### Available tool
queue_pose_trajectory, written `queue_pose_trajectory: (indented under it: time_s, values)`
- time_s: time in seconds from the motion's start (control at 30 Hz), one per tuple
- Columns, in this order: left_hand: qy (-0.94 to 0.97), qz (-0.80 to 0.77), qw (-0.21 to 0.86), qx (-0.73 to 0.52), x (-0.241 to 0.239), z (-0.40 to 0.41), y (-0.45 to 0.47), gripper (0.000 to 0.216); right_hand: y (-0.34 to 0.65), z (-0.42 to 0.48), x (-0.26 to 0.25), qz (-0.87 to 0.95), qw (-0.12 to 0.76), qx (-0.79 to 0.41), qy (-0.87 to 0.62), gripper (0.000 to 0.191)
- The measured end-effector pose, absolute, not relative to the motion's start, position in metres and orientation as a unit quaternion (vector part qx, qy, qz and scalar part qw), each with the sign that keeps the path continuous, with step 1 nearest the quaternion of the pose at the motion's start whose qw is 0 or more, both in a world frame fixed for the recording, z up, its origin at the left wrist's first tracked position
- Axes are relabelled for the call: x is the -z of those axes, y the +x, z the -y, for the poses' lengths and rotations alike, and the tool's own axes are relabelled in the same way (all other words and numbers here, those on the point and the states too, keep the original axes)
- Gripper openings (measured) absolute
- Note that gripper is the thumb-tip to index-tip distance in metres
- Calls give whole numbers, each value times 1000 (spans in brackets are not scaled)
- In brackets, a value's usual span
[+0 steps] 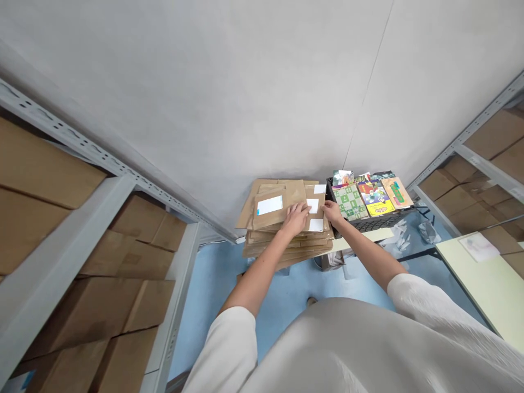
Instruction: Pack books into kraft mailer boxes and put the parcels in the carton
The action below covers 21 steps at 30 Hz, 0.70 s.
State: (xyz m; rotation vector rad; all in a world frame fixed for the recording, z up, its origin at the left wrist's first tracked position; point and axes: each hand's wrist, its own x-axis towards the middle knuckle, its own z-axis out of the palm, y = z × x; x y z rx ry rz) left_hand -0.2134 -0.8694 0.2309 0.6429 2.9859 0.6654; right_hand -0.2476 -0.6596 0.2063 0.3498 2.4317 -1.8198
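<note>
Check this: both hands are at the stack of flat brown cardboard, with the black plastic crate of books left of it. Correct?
Wrong side: the head view shows the black plastic crate of books right of the stack of flat brown cardboard. The left hand and right hand are at the stack.

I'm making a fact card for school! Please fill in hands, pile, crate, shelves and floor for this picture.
Left hand: on top of the cardboard pile
Right hand: at the pile's right edge
Pile: flat brown cardboard, with white labels on top
Crate: black, right of the pile, holding colourful books
Shelves: left and right, with brown boxes
Floor: blue
</note>
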Motion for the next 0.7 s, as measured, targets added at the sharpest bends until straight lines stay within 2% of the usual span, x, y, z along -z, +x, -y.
queue_pose_trajectory:
  time_s: [0.17,0.33,0.47,0.6,0.7]
  values:
    - [176,-968,10,-181,-229,867,-216,57,-242,627,-203,-809,15,563,166,40]
    - [132,-981,21,-142,-222,866,-214,61,-233,581,-203,-828,-22,528,189,54]
    - [86,-987,21,-132,-224,850,-212,59,-222,541,-208,-838,-74,505,190,54]
    - [37,-986,2,-163,-233,818,-217,55,-207,500,-216,-832,-118,504,198,56]
    - [30,-976,7,-216,-242,783,-223,60,-195,468,-220,-828,-126,505,210,60]
